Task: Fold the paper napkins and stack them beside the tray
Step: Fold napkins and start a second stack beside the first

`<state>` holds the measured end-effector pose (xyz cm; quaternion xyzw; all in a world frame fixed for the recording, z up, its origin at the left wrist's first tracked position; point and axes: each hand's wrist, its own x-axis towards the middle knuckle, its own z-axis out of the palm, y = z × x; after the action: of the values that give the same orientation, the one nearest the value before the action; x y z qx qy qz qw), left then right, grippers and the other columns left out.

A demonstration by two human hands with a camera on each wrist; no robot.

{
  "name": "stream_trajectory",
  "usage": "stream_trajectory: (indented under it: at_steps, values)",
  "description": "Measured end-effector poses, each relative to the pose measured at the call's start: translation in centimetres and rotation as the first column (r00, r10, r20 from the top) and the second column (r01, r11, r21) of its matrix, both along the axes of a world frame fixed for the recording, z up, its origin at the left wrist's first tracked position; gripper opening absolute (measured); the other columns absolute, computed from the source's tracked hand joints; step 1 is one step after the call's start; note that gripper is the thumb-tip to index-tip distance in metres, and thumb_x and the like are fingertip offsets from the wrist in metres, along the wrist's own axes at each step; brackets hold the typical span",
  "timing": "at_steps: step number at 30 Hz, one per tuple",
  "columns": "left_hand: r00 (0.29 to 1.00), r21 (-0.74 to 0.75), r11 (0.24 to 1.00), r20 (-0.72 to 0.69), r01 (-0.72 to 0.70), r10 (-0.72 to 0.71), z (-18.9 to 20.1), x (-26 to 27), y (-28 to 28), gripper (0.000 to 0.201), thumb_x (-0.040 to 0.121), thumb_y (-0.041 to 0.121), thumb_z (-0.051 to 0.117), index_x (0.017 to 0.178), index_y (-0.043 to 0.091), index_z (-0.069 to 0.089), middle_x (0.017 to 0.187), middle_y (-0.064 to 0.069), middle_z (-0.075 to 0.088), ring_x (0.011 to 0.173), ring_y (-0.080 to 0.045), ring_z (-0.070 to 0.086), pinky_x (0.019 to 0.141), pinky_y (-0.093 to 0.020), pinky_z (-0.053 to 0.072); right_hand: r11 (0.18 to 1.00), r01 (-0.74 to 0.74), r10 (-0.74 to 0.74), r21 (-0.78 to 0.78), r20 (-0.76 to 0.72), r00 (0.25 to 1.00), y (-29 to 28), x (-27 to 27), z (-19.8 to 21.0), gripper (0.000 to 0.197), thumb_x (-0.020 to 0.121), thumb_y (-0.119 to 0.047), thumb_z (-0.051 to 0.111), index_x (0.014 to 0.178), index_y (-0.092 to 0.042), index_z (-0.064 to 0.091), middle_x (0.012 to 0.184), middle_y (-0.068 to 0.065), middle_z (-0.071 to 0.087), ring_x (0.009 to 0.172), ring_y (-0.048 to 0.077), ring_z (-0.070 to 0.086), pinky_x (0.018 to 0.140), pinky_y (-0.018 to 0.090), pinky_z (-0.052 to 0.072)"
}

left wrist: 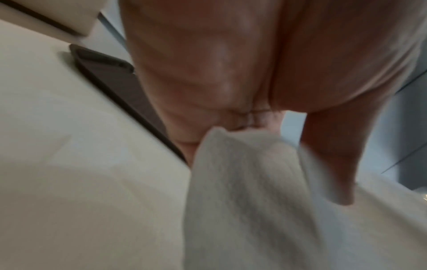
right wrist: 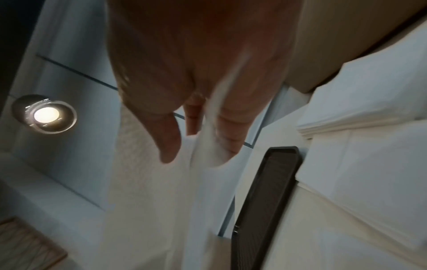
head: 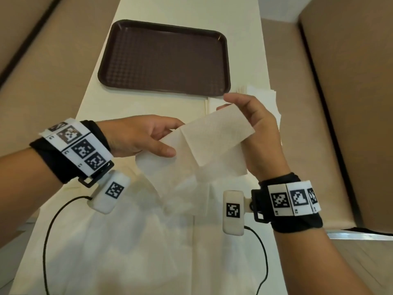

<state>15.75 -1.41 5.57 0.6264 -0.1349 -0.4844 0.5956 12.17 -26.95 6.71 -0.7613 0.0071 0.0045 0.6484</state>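
Long white table (head: 102, 92) runs away from viewer, pale cloth surface; seen also in left wrist view (left wrist: 69, 146). Tan upholstered bench (head: 32, 60) along left side, dark seam running diagonally. Matching tan bench (head: 350, 103) along right side. Black cables (head: 45, 241) trail across near table end, one at left, one at right. Round ceiling lamp (right wrist: 46, 115), lit, set in pale panelled ceiling, visible in right wrist view.
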Motion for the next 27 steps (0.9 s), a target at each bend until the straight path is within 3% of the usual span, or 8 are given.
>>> stream_trajectory:
  at_steps: [4,7,10,12,15,20,25,27]
  values:
    - [0.998,-0.044,0.998,-0.045,-0.051,0.049,-0.6,-0.2,0.3,0.058,0.084,-0.007,0.061,0.138,0.009,0.050,0.135,-0.025,0.058,0.123,-0.045,0.057,0.099,-0.053,0.052,0.991,-0.117,0.104,-0.059,-0.189,0.976,-0.7,-0.7,-0.5,0.034,0.089,-0.028,0.066,0.123,-0.026,0.066,0.117,-0.005,0.069,0.105,0.016,0.066,0.084,0.039,0.056]
    - [0.994,-0.099,0.994,-0.104,-0.055,0.044,-0.7,-0.1,0.6,0.062,0.083,-0.005,0.065,0.140,0.015,0.050,0.137,-0.026,0.056,0.121,-0.043,0.058,0.096,-0.050,0.054,0.985,-0.165,0.160,-0.045,-0.099,0.982,-0.7,-1.2,-0.8,0.018,0.092,-0.015,0.063,0.098,-0.028,0.076,0.097,-0.002,0.073,0.089,0.017,0.067,0.075,0.037,0.054]
    - [0.989,-0.101,0.995,-0.147,-0.027,0.012,-0.3,0.1,0.8,0.074,0.078,0.036,0.081,0.144,0.021,0.049,0.134,-0.018,0.058,0.110,-0.034,0.061,0.087,-0.040,0.055,0.983,-0.172,0.174,0.058,-0.022,0.984,-0.7,-1.3,-0.9,0.023,0.077,-0.002,0.064,0.077,-0.021,0.076,0.092,0.004,0.073,0.089,0.018,0.067,0.072,0.035,0.053]
    - [0.993,-0.033,0.999,-0.114,-0.034,0.030,-0.2,0.2,0.5,0.079,0.075,0.062,0.075,0.140,0.022,0.056,0.127,-0.015,0.061,0.105,-0.030,0.060,0.085,-0.041,0.051,0.975,-0.208,0.210,0.083,-0.008,0.978,-0.9,-1.2,-0.8,0.031,0.074,0.008,0.061,0.070,-0.019,0.075,0.094,0.006,0.073,0.096,0.018,0.066,0.075,0.032,0.052]
    - [0.998,0.069,0.997,0.047,-0.044,0.041,0.0,0.3,-0.6,0.073,0.071,0.072,0.071,0.128,0.027,0.066,0.118,-0.008,0.068,0.104,-0.024,0.063,0.085,-0.035,0.053,0.978,-0.193,0.197,0.075,-0.048,0.979,-1.0,-1.1,-0.8,0.036,0.083,0.017,0.057,0.076,-0.013,0.073,0.095,0.013,0.072,0.090,0.021,0.066,0.072,0.034,0.052]
    - [0.981,0.067,0.998,0.193,0.007,-0.020,0.4,0.1,-2.7,0.060,0.066,0.062,0.080,0.117,0.031,0.069,0.114,-0.008,0.071,0.105,-0.029,0.068,0.091,-0.040,0.057,0.995,-0.101,0.100,-0.002,-0.130,0.987,-1.2,-1.2,-1.0,0.030,0.092,0.004,0.060,0.083,-0.020,0.074,0.089,-0.003,0.070,0.081,0.016,0.059,0.067,0.034,0.045]
    - [0.960,0.030,0.995,0.270,-0.090,0.079,-0.4,-0.4,-3.7,0.038,0.071,0.029,0.082,0.106,0.016,0.073,0.109,-0.010,0.074,0.101,-0.035,0.070,0.089,-0.040,0.059,0.998,-0.058,0.054,-0.015,-0.203,0.978,-1.9,-1.4,-0.8,0.026,0.096,-0.006,0.057,0.077,-0.018,0.070,0.087,-0.005,0.071,0.079,0.015,0.061,0.069,0.034,0.045]
    - [0.941,0.033,0.988,0.312,-0.151,0.134,-0.8,-0.5,-4.2,0.033,0.073,0.031,0.080,0.098,0.012,0.075,0.101,-0.009,0.076,0.093,-0.029,0.072,0.084,-0.036,0.060,0.998,-0.053,0.047,-0.021,-0.218,0.975,-2.0,-1.4,-1.2,0.021,0.095,-0.009,0.057,0.077,-0.013,0.067,0.085,-0.001,0.069,0.079,0.019,0.059,0.070,0.036,0.045]
